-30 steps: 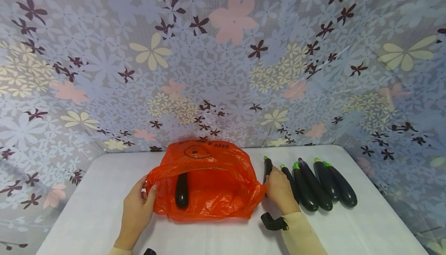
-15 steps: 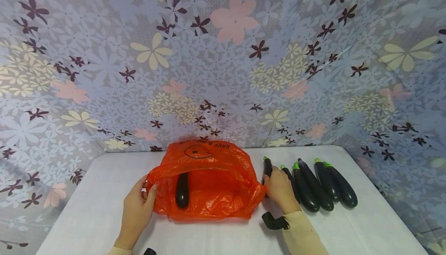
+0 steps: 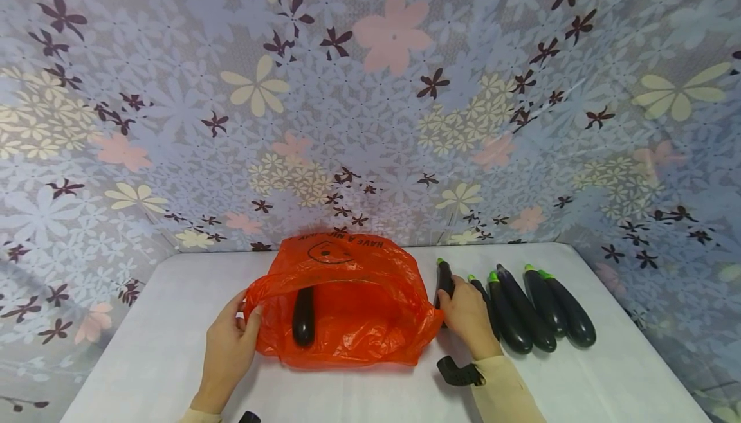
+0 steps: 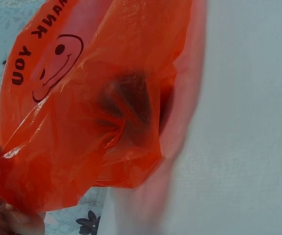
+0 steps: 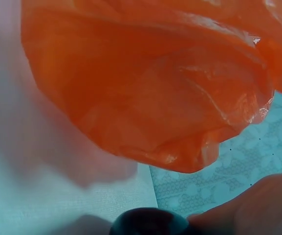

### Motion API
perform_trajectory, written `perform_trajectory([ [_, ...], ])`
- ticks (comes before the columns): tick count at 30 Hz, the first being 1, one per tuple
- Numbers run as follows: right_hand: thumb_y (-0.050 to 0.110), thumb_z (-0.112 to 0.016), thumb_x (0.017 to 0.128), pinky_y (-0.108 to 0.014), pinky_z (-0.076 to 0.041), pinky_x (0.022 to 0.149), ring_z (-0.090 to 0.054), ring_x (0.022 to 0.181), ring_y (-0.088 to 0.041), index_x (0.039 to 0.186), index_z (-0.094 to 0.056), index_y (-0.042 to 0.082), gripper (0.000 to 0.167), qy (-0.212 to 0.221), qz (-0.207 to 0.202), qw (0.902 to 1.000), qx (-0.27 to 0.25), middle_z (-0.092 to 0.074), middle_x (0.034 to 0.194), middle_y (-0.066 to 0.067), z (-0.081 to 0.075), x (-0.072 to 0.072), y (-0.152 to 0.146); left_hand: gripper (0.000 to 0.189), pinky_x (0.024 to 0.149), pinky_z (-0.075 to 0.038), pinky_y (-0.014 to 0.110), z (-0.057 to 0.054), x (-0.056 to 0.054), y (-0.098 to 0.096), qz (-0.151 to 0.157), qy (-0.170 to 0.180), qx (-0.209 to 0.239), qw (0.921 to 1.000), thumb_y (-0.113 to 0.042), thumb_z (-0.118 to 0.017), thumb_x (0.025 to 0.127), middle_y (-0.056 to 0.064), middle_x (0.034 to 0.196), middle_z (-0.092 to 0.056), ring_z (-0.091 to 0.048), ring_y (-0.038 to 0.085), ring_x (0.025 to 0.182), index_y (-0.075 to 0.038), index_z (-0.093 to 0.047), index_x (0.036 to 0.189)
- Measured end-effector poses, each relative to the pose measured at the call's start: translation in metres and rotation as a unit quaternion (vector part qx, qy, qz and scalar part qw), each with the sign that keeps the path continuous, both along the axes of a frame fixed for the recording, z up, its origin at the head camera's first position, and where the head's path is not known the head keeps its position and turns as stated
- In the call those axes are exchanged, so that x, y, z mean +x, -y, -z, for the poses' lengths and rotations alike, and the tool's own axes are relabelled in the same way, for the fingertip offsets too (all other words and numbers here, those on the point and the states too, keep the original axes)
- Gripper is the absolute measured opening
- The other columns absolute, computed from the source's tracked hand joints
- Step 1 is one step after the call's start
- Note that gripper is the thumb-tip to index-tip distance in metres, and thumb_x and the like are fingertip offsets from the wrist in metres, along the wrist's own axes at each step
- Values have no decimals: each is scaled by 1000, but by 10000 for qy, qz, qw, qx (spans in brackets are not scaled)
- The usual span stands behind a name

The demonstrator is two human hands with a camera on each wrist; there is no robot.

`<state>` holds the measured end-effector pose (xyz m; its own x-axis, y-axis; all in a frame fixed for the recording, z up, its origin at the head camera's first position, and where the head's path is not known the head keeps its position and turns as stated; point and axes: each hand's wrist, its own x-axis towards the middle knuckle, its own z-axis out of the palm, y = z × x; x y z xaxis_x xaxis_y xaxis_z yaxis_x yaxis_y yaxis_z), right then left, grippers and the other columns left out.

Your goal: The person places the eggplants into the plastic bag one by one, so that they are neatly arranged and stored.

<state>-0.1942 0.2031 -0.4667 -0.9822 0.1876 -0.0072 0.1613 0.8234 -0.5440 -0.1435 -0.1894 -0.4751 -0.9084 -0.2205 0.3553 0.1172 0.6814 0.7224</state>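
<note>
An orange-red plastic bag (image 3: 370,336), printed with a winking face, lies with its mouth facing me. My left hand (image 3: 230,342) pinches the left edge of its mouth; the left wrist view shows fingertips (image 4: 21,220) on the film. One dark eggplant (image 3: 303,326) rests inside, stem end inward. To the right of the bag, my right hand (image 3: 467,317) grips another eggplant (image 3: 444,278), its green tip pointing away, thumb on the near left side. Its lower part is hidden by hand and bag. In the right wrist view that eggplant's rounded dark end (image 5: 148,223) shows under the bag's edge.
Several more eggplants lie side by side right of my right hand, among them a long one (image 3: 523,310) and the outermost one (image 3: 570,310). A white cloth (image 3: 347,397) covers the table. A flowered wall covering (image 3: 370,121) stands behind it. A black wrist mount (image 3: 457,373) projects from the right sleeve.
My right hand has shifted slightly and its thumb now shows against the eggplant's side. The left hand and the bag have stayed in place; the head view drifts a little.
</note>
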Motion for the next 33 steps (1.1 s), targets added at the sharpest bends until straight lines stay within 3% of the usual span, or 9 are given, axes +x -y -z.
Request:
perform_trajectory([
  [9,20,-59,98,-62,-42,100,-54,121,-50,140,-47,-12,54,-106,116,9996,-239,-53,135,-35,2,5,-2,44,48,-40,23,1,0,0,-18,0,-17,10000,-14,-64,98,12,89,-57,-43,13,58,5,-55,136],
  [15,20,-59,98,-62,-43,99,-54,121,-51,140,-48,-12,54,-284,176,9987,-391,-53,135,-35,1,10,-4,44,50,-42,23,0,0,-1,0,-51,-59,10000,-12,-64,97,15,98,-62,-45,14,61,7,-55,135],
  [33,20,-57,99,-62,-43,100,-54,121,-50,141,-48,-11,53,-747,210,9954,-563,-55,134,-34,-26,22,-12,42,49,-40,23,-1,0,-1,-19,-180,-88,9998,-11,-65,96,13,91,-59,-43,12,59,7,-57,133],
])
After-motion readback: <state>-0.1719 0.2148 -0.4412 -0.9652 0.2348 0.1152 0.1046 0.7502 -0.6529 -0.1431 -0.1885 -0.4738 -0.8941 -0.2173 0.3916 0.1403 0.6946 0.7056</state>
